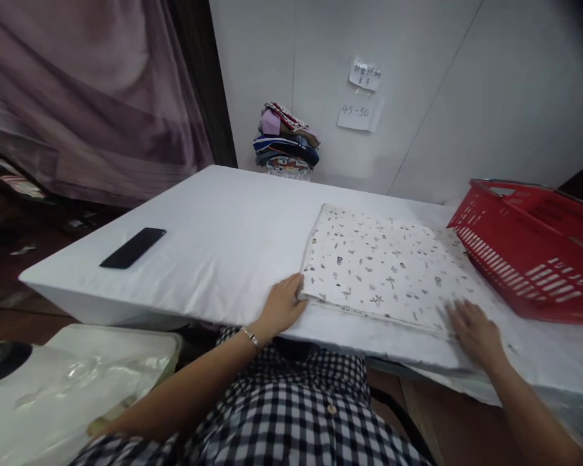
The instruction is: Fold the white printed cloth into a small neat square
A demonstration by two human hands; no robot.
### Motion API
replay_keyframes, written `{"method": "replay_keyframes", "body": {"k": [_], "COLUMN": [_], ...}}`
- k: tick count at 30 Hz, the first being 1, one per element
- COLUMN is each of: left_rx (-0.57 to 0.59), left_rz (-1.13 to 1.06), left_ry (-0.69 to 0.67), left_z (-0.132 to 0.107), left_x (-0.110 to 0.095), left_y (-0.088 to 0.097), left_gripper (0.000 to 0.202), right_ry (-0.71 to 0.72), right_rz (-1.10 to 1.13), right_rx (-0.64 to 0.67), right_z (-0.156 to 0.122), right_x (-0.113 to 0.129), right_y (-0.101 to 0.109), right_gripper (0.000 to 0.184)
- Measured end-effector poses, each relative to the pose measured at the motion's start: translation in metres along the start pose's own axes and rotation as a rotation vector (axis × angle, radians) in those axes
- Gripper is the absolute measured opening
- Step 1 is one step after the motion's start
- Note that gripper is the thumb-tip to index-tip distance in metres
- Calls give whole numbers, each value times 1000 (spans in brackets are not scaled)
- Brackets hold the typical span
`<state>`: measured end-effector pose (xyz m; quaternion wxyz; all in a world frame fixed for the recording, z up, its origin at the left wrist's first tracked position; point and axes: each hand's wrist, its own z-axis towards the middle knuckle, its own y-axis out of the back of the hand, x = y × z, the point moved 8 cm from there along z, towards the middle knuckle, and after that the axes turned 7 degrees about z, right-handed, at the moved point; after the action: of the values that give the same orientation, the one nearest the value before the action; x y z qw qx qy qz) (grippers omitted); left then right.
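Observation:
A folded white cloth with small printed motifs (383, 265) lies flat on the white table (223, 226), near its front edge. My left hand (282, 304) rests at the cloth's near left corner, fingers curled against its edge. My right hand (473, 327) lies flat on the cloth's near right corner, fingers stretched out and slightly blurred. Neither hand lifts the cloth.
A red plastic basket (534, 252) stands at the right, touching the cloth's far right side. A black phone (133, 247) lies at the table's left. A stack of folded clothes (286, 142) sits against the back wall. A white plastic-covered bin (78, 382) is low left.

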<state>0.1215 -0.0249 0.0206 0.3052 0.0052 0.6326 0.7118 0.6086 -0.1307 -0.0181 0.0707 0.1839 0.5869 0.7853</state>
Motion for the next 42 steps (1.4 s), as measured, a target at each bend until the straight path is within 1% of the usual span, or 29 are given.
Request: {"method": "replay_keyframes", "body": {"k": [3, 5, 6, 8, 12, 14, 16, 19, 21, 23, 25, 28, 30, 31, 33, 34, 37, 39, 41, 42], "left_rx": [-29, -42, -46, -47, -7, 13, 48, 108, 95, 55, 52, 98, 115, 119, 122, 120, 96, 86, 82, 82], "left_rz": [39, 85, 111, 163, 242, 265, 273, 299, 323, 328, 299, 224, 194, 184, 166, 158, 142, 135, 125, 118], "left_ry": [41, 53, 66, 101, 141, 133, 123, 104, 80, 22, -87, -237, -267, -274, -284, -288, -287, -281, -273, -269], "left_z": [7, 11, 14, 20, 28, 27, 22, 12, 6, 4, 2, 1, 2, 2, 3, 3, 2, 1, 1, 1], "left_x": [-7, -13, -15, -17, -6, 2, 11, 17, 17, 15, 10, 6, 8, 9, 10, 11, 13, 14, 15, 15], "left_y": [2, 2, 1, 1, 6, 13, 15, 9, 5, 6, 6, 7, 7, 6, 3, 2, -1, -1, -1, 0], "left_gripper": [47, 44, 43, 41, 36, 37, 35, 34, 43, 58, 66, 61, 54, 52, 50, 50, 49, 48, 47, 47], "right_ry": [64, 109, 124, 135, 144, 189, 234, 257, 252, 240, 220, 159, 147, 163, 240, 272, 404, 462, 460, 436], "right_rz": [78, 107, 114, 111, 61, 37, 12, -7, 0, 16, 32, 50, 78, 102, 169, 207, 326, 385, 387, 364], "right_rx": [43, 72, 84, 106, 125, 128, 119, 96, 107, 132, 160, 235, 263, 265, 250, 261, 261, 218, 166, 156], "right_z": [-15, -22, -24, -27, -30, -32, -33, -35, -36, -37, -36, -29, -18, -12, 1, 8, 32, 51, 73, 83], "right_x": [56, 86, 97, 111, 116, 118, 122, 125, 124, 121, 117, 116, 130, 144, 188, 214, 304, 358, 397, 410], "right_y": [-6, -12, -14, -18, -21, -24, -27, -32, -36, -39, -41, -43, -40, -36, -25, -21, -7, -2, -9, -18], "right_gripper": [59, 56, 54, 53, 55, 55, 54, 53, 54, 56, 59, 61, 60, 60, 59, 60, 64, 67, 70, 70]}}
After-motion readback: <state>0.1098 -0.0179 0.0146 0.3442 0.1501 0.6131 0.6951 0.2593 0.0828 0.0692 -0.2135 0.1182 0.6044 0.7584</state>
